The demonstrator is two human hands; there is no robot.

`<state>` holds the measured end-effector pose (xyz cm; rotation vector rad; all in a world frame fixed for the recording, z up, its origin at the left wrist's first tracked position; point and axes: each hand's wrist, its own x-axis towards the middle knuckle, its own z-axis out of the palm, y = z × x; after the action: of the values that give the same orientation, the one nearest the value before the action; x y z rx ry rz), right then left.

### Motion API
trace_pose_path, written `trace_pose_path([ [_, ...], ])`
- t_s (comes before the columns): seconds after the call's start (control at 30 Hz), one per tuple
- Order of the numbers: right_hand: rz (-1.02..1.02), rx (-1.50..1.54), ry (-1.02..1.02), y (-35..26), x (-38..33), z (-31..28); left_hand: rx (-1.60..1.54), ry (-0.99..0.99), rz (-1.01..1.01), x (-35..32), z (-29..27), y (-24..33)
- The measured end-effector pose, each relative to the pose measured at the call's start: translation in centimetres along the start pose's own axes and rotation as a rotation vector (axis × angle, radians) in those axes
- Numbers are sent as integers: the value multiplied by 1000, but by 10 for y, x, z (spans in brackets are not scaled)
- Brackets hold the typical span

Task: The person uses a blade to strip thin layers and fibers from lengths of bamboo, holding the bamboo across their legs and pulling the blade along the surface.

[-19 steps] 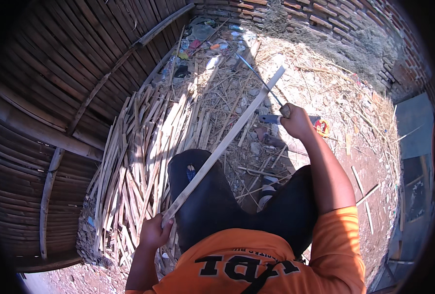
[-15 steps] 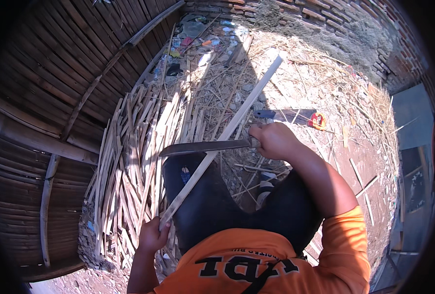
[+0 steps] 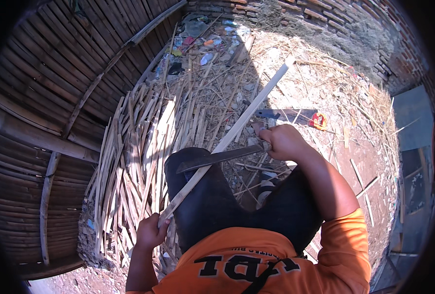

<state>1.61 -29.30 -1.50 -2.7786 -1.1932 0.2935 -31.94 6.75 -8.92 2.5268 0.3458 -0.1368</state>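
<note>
My left hand (image 3: 151, 231) is closed round the near end of a long pale wooden strip (image 3: 246, 114). The strip slants over my left thigh, its far end pointing up and to the right. In my right hand (image 3: 285, 142) is the handle of a machete (image 3: 222, 158), mostly hidden by the fingers. Its dark blade reaches left across the strip, over my left knee; whether the edge touches the wood I cannot tell. Just beyond my right hand lies a handsaw (image 3: 291, 116) with a red and yellow handle.
A heap of split wooden strips (image 3: 144, 161) lies to my left, beside a slatted bamboo wall (image 3: 36, 122). A brick wall (image 3: 325, 19) closes off the far side. Litter (image 3: 198, 41) is scattered at the far left, and straw and shavings (image 3: 325, 73) cover the ground ahead.
My right hand has shifted slightly right and nearer to me. The machete has tilted, its tip moving right and closer. The strip's far end has moved a little to the right.
</note>
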Motion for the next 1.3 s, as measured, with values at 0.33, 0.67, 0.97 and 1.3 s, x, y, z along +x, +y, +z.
trace_pose_path([
  [0.33,42,82,66,-13,4,-9,-41,-13,-18,-3,3,7],
  [0.67,155,242,161,30,43,-7,-22,-6,-30,6,-7,9],
  [0.97,226,450,211,64,41,8,-90,69,27,16,10,5],
  [1.3,98,279,49,37,30,15,-53,55,-8,6,10,7],
])
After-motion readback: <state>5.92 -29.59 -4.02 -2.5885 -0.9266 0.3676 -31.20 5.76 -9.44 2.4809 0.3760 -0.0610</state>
